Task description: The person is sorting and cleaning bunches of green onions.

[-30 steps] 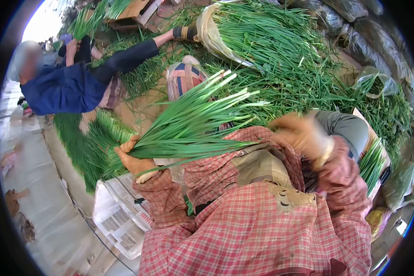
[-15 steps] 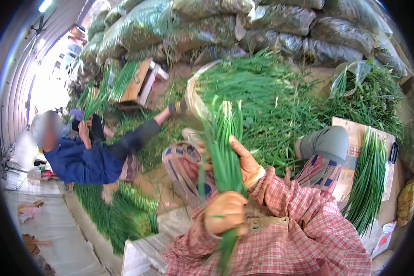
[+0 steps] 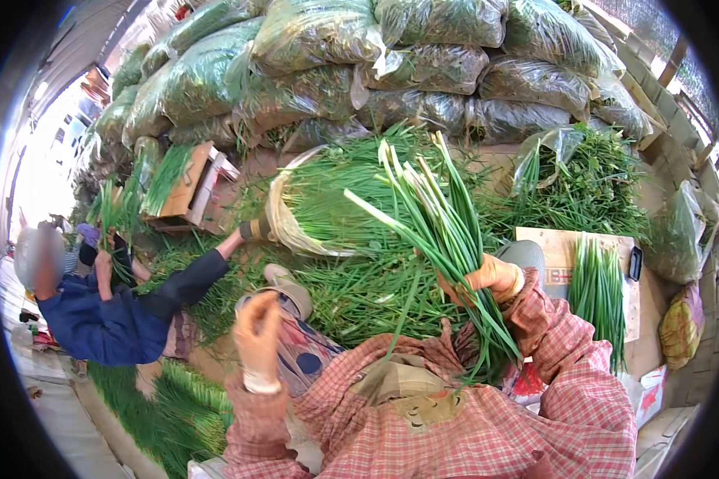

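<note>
left hand [image 3: 257, 335]: raised at lower left of centre, fingers loosely curled — gripping nothing
right hand [image 3: 487, 278]: right of centre — clenched tight, forearm angled up

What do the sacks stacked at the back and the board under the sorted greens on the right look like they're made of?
The sacks look like thin clear plastic film: glossy, wrinkled, with green leaves showing through. The board under the laid-out bunch looks like matte tan cardboard, though plywood can't be excluded.

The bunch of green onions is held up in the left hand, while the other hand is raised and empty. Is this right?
Not quite. The head view shows the bunch of green onions held in the right hand; the raised, empty one is the left hand.
</note>
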### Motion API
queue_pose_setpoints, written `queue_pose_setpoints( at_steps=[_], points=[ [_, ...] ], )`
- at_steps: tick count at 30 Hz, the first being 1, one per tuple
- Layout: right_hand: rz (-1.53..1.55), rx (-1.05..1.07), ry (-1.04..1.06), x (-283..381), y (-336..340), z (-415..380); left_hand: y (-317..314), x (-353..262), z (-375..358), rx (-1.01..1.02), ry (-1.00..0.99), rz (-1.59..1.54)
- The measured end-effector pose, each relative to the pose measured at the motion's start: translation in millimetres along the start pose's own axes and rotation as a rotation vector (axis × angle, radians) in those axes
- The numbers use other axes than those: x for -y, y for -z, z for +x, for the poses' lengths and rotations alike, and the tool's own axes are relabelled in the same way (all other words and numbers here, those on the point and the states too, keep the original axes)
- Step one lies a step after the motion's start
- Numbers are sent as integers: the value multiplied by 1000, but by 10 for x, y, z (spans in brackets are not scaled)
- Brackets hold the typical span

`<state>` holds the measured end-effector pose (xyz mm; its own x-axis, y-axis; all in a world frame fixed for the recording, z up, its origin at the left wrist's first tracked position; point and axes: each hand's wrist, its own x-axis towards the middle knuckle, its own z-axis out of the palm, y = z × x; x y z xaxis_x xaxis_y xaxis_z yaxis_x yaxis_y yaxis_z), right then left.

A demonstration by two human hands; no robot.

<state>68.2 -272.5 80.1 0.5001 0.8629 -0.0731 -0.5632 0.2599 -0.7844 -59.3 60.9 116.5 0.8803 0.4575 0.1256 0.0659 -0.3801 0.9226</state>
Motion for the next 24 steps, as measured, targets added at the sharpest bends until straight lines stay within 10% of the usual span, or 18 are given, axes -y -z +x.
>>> queue_pose_setpoints(
  at_steps=[11, 20, 24],
  points=[
    [-270, -216, -255, -393, -326, -349, -916, -316, 388, 758, 189, -613],
    [-222, -299, -257, -494, -527, -215, -1249, 128, -4, 588, 297, -1130],
    [-1329, -544, -149, -823, -588, 0, -1495, 258, 23, 665, 249, -1063]
  ],
)
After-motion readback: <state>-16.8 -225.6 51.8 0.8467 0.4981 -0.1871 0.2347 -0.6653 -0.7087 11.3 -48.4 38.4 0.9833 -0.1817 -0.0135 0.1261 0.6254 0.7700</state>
